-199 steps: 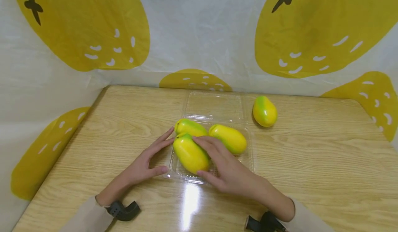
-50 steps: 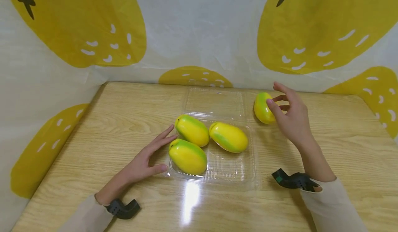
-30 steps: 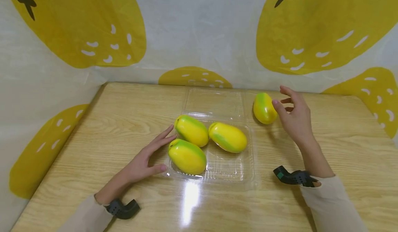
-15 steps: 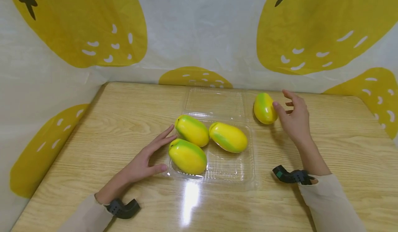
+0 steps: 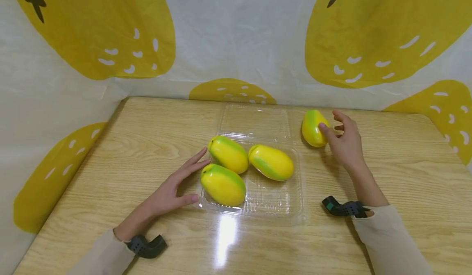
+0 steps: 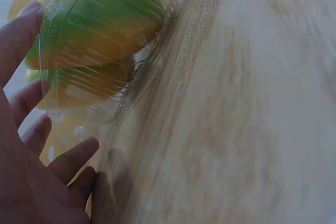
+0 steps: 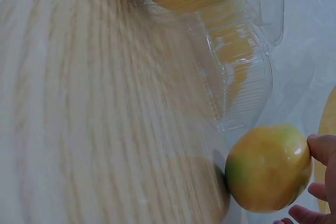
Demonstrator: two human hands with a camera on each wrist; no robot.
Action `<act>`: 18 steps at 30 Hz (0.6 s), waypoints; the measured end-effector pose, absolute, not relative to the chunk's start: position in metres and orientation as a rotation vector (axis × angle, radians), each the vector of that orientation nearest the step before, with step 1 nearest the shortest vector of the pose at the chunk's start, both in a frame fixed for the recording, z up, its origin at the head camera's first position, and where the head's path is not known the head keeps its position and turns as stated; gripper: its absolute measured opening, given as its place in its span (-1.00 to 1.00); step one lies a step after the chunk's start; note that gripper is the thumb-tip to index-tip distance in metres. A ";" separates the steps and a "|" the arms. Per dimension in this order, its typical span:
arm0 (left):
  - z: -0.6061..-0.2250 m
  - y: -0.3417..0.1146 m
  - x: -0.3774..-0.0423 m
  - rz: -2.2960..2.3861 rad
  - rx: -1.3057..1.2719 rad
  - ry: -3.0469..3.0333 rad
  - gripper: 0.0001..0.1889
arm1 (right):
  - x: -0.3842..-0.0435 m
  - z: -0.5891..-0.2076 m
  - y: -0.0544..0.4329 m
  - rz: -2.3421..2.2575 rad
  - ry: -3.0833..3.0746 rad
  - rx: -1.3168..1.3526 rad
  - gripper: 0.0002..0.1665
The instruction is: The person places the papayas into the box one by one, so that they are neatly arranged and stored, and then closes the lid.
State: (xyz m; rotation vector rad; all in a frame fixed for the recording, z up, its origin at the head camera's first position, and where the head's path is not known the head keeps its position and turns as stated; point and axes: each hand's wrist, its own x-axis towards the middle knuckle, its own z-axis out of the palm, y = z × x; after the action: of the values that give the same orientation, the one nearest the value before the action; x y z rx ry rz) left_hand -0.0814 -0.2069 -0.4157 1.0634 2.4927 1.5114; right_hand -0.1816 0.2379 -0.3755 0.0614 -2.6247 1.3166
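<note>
A clear plastic clamshell box [image 5: 273, 203] lies on the table with its lid folded back. Inside are three yellow-green mangoes: one at back left [image 5: 228, 154], one at front left [image 5: 223, 185] and one on the right [image 5: 271, 162]. My left hand [image 5: 167, 194] rests with spread fingers at the box's left edge; in the left wrist view, fingertips touch its clear wall. Right of the lid, another mango [image 5: 313, 128] stands on the table. The thumb of my right hand [image 5: 344, 144] touches that mango's right side, while the other fingers are loosely bent beside it.
The open lid [image 5: 254, 121] lies flat behind the box. A fabric backdrop [image 5: 239, 41] with yellow fruit prints rises along the table's back and left edges. Each wrist wears a black camera mount; the right one [image 5: 344, 207] is above the wood table [image 5: 405, 164].
Since the oldest frame, my right hand has left the front-left mango and moved to the one beside the lid. In the last half second its thumb has moved left onto that mango. My left hand stays put.
</note>
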 end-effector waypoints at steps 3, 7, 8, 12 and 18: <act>-0.416 -0.207 -0.082 1.517 1.066 2.487 -0.23 | -0.182 -0.376 0.239 1.343 -2.649 0.071 -0.17; -0.416 -0.207 -0.082 1.523 1.064 2.485 -0.23 | -0.182 -0.376 0.241 1.396 -2.695 0.082 -0.15; -0.417 -0.207 -0.082 1.522 1.064 2.486 -0.23 | -0.182 -0.376 0.241 1.411 -2.707 0.083 -0.15; -0.416 -0.207 -0.081 1.517 1.059 2.489 -0.24 | -0.183 -0.376 0.239 1.471 -2.755 0.081 -0.12; -0.415 -0.207 -0.081 1.508 1.044 2.493 -0.24 | -0.181 -0.374 0.236 1.495 -2.806 0.088 -0.09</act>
State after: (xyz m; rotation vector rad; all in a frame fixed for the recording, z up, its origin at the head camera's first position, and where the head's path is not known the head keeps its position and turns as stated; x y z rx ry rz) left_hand -0.0810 -0.2067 -0.4148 1.0440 2.4929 1.5076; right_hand -0.1814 0.2365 -0.3739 0.0880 -2.8058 1.4954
